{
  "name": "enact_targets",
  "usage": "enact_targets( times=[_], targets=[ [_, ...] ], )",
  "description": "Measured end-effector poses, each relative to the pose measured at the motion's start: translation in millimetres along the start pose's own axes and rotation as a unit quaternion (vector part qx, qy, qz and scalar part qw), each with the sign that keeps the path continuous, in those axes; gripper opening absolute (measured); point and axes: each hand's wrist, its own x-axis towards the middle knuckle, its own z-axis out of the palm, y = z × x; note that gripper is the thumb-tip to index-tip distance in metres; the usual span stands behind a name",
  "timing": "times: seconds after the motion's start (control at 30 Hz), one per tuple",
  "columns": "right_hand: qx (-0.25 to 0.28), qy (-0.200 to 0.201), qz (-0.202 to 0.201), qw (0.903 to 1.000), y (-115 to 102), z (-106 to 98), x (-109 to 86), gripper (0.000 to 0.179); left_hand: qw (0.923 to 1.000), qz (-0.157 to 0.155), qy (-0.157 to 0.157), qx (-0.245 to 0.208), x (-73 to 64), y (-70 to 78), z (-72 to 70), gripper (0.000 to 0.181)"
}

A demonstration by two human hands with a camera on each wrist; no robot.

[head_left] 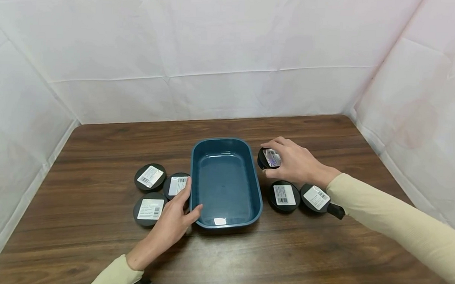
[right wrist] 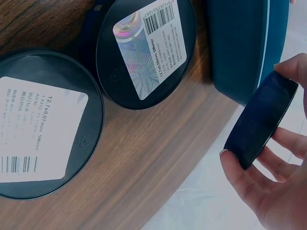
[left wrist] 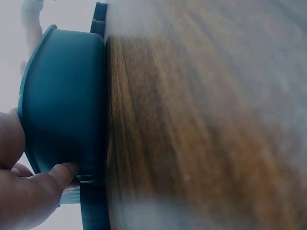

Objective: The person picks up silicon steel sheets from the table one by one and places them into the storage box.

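Observation:
A deep blue rectangular tray [head_left: 227,186] stands in the middle of the wooden table. My left hand [head_left: 172,223] grips its left wall near the front corner, thumb at the rim; the left wrist view shows fingers against the outer wall [left wrist: 64,96]. Beyond the tray's right side, my right hand [head_left: 296,163] holds a round, flat black case [head_left: 269,158] with a shiny label. In the right wrist view the case [right wrist: 261,122] is tilted on edge between thumb and fingers, up at the tray's rim. Part of it is hidden by the hand in the head view.
Two more labelled black cases lie right of the tray, one plain [head_left: 284,197], one with a protruding tab [head_left: 316,198]. Three others lie to the left: a rear case [head_left: 150,177], a front case [head_left: 150,209], and one [head_left: 176,185] beside the tray. White sheets [head_left: 215,54] enclose the table.

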Motion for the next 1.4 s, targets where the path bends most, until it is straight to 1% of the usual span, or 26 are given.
enact_targets(
  times=[0.4,0.67,0.83,1.07,1.27,1.4],
  targets=[
    [-0.001,0.003,-0.016,0.9999,-8.0,-3.4,1.5,0.072,0.9998,0.005,0.015,0.014,-1.4,0.8,1.6,0.08],
    [-0.001,-0.014,-0.036,0.9993,-13.8,-4.6,5.0,0.074,0.9994,-0.002,0.025,0.025,-5.5,2.2,0.3,0.078],
    [0.002,-0.038,-0.046,0.9982,-18.1,-9.8,6.6,0.074,0.9991,0.003,0.029,0.03,-5.2,2.0,0.1,0.077],
    [0.002,-0.055,-0.05,0.9972,-22.0,-13.4,8.9,0.072,0.9998,-0.006,0.017,0.01,-3.2,1.5,1.3,0.078],
    [-0.004,-0.058,-0.058,0.9966,-26.0,-14.7,13.3,0.071,0.9997,-0.009,0.018,0.016,-2.6,1.5,0.9,0.079],
    [0.011,-0.068,-0.062,0.9957,-29.9,-15.4,16.5,0.071,0.9997,-0.008,0.019,0.015,-2.9,1.4,0.1,0.078]
  ],
)
